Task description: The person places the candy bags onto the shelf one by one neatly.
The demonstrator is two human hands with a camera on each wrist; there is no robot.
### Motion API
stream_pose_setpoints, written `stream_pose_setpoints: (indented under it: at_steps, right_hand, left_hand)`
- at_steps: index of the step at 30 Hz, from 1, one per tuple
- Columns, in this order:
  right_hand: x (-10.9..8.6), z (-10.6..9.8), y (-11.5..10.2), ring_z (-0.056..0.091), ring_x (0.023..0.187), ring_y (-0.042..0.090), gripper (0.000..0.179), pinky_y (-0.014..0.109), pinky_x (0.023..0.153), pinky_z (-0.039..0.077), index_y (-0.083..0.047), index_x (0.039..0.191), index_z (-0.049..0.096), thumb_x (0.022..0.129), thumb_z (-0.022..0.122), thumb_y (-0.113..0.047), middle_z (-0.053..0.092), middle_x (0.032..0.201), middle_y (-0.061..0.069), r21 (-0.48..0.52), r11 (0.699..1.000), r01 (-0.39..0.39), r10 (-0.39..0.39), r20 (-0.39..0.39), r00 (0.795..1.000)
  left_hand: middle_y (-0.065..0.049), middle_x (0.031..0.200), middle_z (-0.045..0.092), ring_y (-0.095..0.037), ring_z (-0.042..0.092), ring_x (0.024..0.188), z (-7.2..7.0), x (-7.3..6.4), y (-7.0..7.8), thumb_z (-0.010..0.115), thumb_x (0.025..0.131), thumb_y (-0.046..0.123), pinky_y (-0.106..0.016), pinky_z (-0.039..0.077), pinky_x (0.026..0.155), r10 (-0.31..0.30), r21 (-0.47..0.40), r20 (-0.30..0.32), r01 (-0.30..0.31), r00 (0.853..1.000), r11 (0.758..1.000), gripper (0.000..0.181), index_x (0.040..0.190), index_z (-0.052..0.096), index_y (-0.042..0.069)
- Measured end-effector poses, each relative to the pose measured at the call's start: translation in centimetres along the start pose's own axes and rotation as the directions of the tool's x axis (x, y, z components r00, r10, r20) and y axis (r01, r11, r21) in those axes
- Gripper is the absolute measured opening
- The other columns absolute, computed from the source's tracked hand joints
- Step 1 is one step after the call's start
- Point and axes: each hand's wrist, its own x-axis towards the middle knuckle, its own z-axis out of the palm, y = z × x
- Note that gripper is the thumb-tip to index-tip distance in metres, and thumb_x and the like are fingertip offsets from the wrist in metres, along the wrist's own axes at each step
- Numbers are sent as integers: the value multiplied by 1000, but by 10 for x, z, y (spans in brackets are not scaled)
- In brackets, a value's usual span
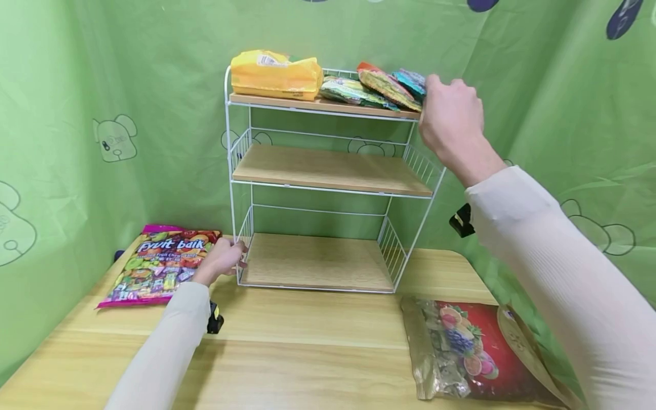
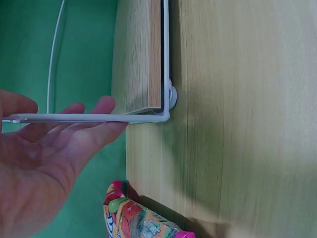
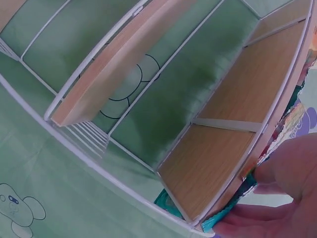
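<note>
A white wire rack with three wooden shelves stands on the table. My left hand holds its lower left front upright, thumb and fingers on either side of the wire in the left wrist view. At the right end of the top shelf, my right hand pinches a blue-teal snack packet; its teal edge shows by the fingertips in the right wrist view. Beside that packet lie a yellow-orange packet and a green packet. A bigger yellow bag sits at the shelf's left end.
A fruit candy bag lies on the table left of the rack, close to my left forearm. Below my right arm lies a red and brown candy bag. Green cloth hangs behind and on both sides.
</note>
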Motion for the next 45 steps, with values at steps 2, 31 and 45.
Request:
stream_pose_setpoints:
  at_steps: [2,31,45]
  right_hand:
    - [1,2,0,52,111,61,48,70,93,49,11,141,44,95,33,1,54,122,44,1,1000,13,-13,-16,1000]
    - [5,23,15,64,89,58,48,63,77,57,6,139,56,96,33,4,65,113,41,82,985,149,-120,-283,952]
    - [-2,15,11,41,135,57,54,66,113,35,3,154,35,106,25,-19,42,147,41,192,981,24,-15,-52,999]
  left_hand:
    - [-32,131,54,-40,66,111,0,0,-1,33,108,23,-41,61,87,-5,-3,1,5,1000,1000,47,135,52,-11]
    - [-32,127,58,-38,67,109,0,4,-3,35,107,24,-41,61,86,-4,2,-9,4,1000,1000,47,133,54,-10]
    - [-32,127,58,-38,67,110,0,3,-3,34,108,26,-40,61,84,-7,4,-7,7,1000,1000,48,134,54,-9]
